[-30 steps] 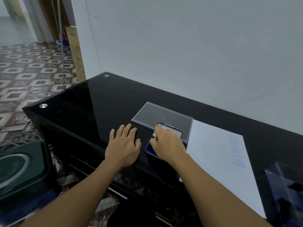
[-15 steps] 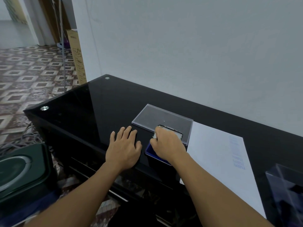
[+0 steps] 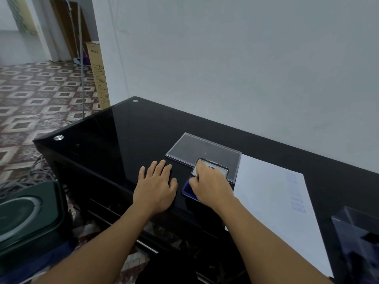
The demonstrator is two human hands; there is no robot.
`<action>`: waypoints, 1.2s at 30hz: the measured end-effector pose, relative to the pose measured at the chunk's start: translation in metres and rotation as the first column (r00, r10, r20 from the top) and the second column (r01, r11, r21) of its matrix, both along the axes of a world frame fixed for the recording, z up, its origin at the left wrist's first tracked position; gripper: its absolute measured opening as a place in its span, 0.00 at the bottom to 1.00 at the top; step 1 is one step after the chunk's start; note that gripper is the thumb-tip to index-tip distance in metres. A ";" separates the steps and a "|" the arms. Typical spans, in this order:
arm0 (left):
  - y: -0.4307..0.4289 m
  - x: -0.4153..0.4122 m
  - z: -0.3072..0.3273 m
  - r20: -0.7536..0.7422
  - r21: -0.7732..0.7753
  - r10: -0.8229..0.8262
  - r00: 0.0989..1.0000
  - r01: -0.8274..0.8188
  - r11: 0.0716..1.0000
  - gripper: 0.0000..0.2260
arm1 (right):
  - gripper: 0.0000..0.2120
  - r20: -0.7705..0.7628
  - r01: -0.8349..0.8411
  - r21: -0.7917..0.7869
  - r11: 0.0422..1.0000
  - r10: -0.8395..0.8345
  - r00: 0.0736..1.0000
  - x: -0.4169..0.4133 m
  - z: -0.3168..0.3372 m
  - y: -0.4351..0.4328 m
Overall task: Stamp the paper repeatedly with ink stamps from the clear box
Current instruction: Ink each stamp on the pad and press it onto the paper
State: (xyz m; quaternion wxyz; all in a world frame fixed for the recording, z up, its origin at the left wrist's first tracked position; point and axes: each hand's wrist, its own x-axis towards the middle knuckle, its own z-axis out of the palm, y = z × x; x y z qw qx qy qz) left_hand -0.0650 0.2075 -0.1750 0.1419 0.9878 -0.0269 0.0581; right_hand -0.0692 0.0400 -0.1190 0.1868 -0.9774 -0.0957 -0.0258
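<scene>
At the near right corner of the black glass surface (image 3: 123,140) stands the clear box (image 3: 356,238), its contents too dark to make out. The left hand (image 3: 155,187) lies flat, fingers straight and slightly spread, just beside the blue ink pad (image 3: 189,189). I cannot tell whether it touches the pad. The right hand (image 3: 211,187) sits on the pad with its fingers curled tight, evidently round a stamp that the hand hides.

Nothing plainly braces the pad, so a hard press could make it skid, and the knuckles could knock its upright lid (image 3: 215,169). The paper (image 3: 266,191) lies loose to the right, and a dragged stamp would likely shift it and smear the print.

The lid reads "Artli", the rest covered. The blue prints (image 3: 298,206) read "SAMPLE", fading upward. Beyond lie a shallow clear case (image 3: 201,149) and a far carton (image 3: 100,74) whose print is illegible.
</scene>
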 end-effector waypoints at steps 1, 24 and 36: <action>0.000 0.000 0.000 -0.001 0.002 -0.002 1.000 0.002 1.000 0.26 | 0.05 0.002 -0.002 -0.002 1.000 0.002 1.000 -0.001 0.001 0.000; -0.050 -0.004 0.052 -0.015 -0.260 -0.119 0.993 0.111 0.959 0.20 | 0.10 -0.048 0.088 -0.036 0.995 -0.090 0.995 -0.034 0.046 -0.068; -0.152 -0.023 0.069 0.072 -0.215 -0.353 0.933 0.360 0.908 0.19 | 0.09 -0.092 0.344 0.020 0.939 -0.340 0.936 -0.071 0.059 -0.184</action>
